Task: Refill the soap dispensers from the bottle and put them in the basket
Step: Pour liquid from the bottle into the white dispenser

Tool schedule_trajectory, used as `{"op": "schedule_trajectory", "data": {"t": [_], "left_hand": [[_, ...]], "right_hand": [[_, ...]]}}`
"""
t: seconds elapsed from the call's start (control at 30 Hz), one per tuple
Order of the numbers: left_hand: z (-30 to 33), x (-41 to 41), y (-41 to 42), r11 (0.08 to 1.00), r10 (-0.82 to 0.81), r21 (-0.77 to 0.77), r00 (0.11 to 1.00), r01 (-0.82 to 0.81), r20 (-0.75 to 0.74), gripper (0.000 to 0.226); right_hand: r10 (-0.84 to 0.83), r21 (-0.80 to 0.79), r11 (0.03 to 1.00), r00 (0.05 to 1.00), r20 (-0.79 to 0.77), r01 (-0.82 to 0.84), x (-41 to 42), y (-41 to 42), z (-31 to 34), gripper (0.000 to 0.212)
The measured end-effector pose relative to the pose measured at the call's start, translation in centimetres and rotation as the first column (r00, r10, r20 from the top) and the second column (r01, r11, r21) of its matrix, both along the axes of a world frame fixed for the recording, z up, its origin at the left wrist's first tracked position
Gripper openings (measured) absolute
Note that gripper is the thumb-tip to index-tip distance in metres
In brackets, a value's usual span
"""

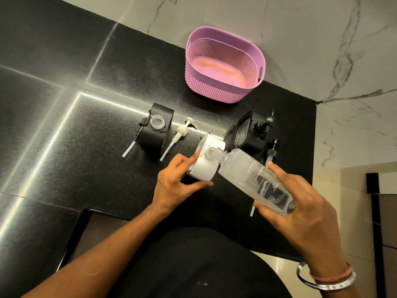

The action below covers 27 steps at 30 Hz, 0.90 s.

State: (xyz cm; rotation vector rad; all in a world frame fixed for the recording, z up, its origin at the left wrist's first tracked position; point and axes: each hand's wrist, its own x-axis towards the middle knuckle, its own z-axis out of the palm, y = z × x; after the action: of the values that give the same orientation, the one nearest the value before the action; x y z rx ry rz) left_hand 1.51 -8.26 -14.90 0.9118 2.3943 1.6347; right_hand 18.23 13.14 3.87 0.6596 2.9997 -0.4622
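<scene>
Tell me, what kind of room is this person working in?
Probably a bathroom or kitchen at home. A polished black stone counter meets white marble-look walls, and soap dispensers with pumps removed stand by a pink basket.

I saw a pink perforated basket [225,65] on the speckled black counter [64,104], against white marble veined grey. The near dispenser [206,162] was white, the left one [158,130] black, the bottle [255,179] clear.

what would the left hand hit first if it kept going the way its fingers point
The left hand already grips the white dispenser; past that, probably the black dispenser with the mesh pad, though depth is unclear.
</scene>
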Motion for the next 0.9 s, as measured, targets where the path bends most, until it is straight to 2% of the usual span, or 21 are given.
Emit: {"op": "schedule_trajectory", "data": {"t": [0.9], "left_hand": [[0.32, 0.08, 0.00, 1.000, 0.006, -0.006, 1.000, -0.006, 0.009, 0.084]], "right_hand": [[0.000, 0.004, 1.000, 1.000, 0.009, 0.000, 0.11, 0.15, -0.17, 0.093]]}}
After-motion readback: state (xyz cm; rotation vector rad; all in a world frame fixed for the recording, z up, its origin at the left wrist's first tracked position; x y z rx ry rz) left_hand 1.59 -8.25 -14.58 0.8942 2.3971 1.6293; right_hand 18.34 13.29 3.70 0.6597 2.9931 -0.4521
